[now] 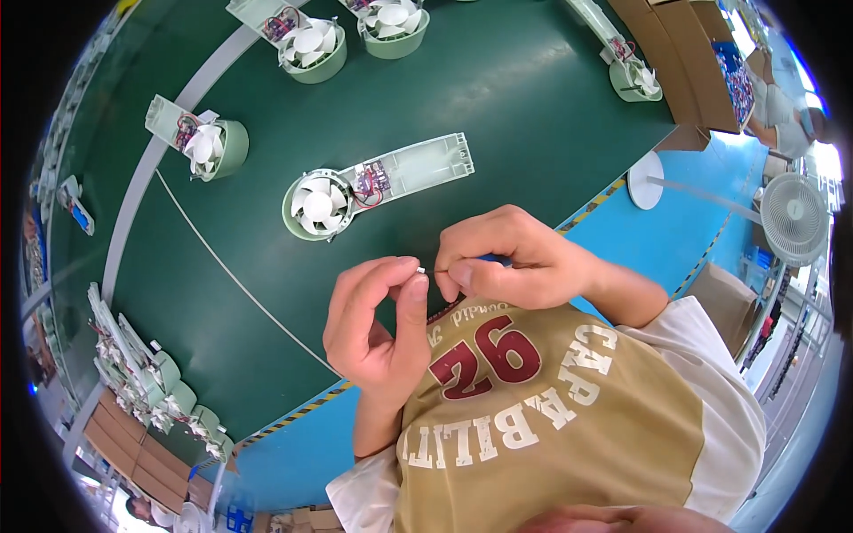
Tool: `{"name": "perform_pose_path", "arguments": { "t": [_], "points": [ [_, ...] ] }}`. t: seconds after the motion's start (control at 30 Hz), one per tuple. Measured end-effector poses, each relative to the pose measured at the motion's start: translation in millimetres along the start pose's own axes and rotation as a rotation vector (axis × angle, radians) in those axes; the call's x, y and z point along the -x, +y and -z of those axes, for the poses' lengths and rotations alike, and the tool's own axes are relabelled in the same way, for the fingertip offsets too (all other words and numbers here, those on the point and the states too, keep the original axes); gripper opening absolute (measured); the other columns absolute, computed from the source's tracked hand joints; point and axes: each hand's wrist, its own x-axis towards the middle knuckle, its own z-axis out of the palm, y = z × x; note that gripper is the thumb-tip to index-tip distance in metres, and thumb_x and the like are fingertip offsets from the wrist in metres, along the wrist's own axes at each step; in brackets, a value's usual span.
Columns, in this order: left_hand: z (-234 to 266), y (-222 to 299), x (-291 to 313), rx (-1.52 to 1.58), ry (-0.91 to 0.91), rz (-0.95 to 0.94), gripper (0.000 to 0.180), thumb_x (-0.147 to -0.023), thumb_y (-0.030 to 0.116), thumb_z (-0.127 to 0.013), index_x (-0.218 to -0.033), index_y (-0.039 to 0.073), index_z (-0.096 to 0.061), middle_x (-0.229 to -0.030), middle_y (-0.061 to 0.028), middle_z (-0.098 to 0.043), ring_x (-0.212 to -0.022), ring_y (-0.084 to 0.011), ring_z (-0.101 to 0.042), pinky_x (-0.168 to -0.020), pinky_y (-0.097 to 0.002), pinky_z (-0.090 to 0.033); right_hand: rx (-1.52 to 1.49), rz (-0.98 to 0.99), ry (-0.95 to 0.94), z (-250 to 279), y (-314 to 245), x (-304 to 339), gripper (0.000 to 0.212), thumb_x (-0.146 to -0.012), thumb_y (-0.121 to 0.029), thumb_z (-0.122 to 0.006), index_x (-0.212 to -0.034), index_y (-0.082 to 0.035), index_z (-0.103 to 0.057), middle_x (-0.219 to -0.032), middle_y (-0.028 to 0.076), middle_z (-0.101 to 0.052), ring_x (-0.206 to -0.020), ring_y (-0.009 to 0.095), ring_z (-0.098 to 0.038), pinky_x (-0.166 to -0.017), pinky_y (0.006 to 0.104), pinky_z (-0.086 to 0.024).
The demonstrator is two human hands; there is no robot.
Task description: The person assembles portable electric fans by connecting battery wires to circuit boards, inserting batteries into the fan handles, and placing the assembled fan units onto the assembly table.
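Note:
My left hand (378, 315) is closed, with thumb and forefinger pinching a tiny white piece (420, 270), perhaps a connector. Just to its right, my right hand (506, 258) is closed around a slim tool with a blue handle (495, 259); most of the tool is hidden by the fingers. The two hands are close together but apart, near the front edge of the green work surface. Beyond them lies a pale green fan unit (318, 203) with white blades facing up. Its long open housing (422, 171) points right and holds a purple circuit board (372, 181) with red wires.
Similar fan units stand farther off, such as one at the left (206, 149) and one at the far right (635, 82). Several more are piled at the lower left (164, 391). A cardboard box (684, 67) borders the right side. A white pedestal fan (793, 218) stands beyond.

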Motion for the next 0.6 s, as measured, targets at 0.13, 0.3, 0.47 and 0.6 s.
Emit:
{"name": "perform_pose_path", "arguments": {
  "t": [0.13, 0.3, 0.47, 0.6],
  "points": [
    [0.1, -1.0, -0.8, 0.004, 0.015, -0.006, 0.017, -0.086, -0.008, -0.071, -0.102, -0.005, -0.069, -0.097, -0.0140, -0.069, -0.073, -0.0143, -0.064, -0.061, -0.0236, -0.051, 0.011, -0.041, -0.005, 0.5, -2.4, -2.4, 0.020, -0.094, -0.006, -0.048, -0.088, 0.004, -0.064, -0.080, 0.010, -0.062, -0.068, 0.017, -0.056, -0.062, 0.0318, -0.043],
    [-4.1, -6.2, -0.1, -0.035, -0.001, 0.003, 0.014, -0.086, -0.007, -0.070, -0.099, -0.003, -0.066, -0.090, -0.0109, -0.065, -0.069, -0.0124, -0.059, -0.058, -0.0238, -0.047, -0.113, -0.146, 0.092, -6.7, -2.0, -1.4, 0.016, -0.095, -0.007, -0.054, -0.091, 0.002, -0.066, -0.085, 0.007, -0.065, -0.073, 0.014, -0.058, -0.065, 0.0293, -0.046],
    [-9.5, -14.9, 3.5, -0.109, 0.038, -0.131, 0.016, -0.085, -0.008, -0.069, -0.099, -0.001, -0.064, -0.089, -0.0103, -0.064, -0.066, -0.0133, -0.057, -0.055, -0.0236, -0.044, 0.027, 0.002, 0.276, -17.0, 0.2, -2.4, 0.010, -0.089, -0.005, -0.073, -0.096, 0.001, -0.070, -0.090, 0.007, -0.067, -0.082, 0.013, -0.063, -0.071, 0.0272, -0.048],
    [-8.7, -16.8, 2.6, -0.126, 0.035, -0.207, 0.017, -0.085, -0.008, -0.068, -0.100, -0.001, -0.064, -0.089, -0.0096, -0.063, -0.063, -0.0146, -0.054, -0.053, -0.0239, -0.041, 0.016, -0.029, 0.303, -19.4, 2.9, -1.0, 0.011, -0.089, -0.006, -0.074, -0.097, 0.001, -0.071, -0.090, 0.007, -0.068, -0.083, 0.012, -0.063, -0.071, 0.0269, -0.048]
  ]
}}
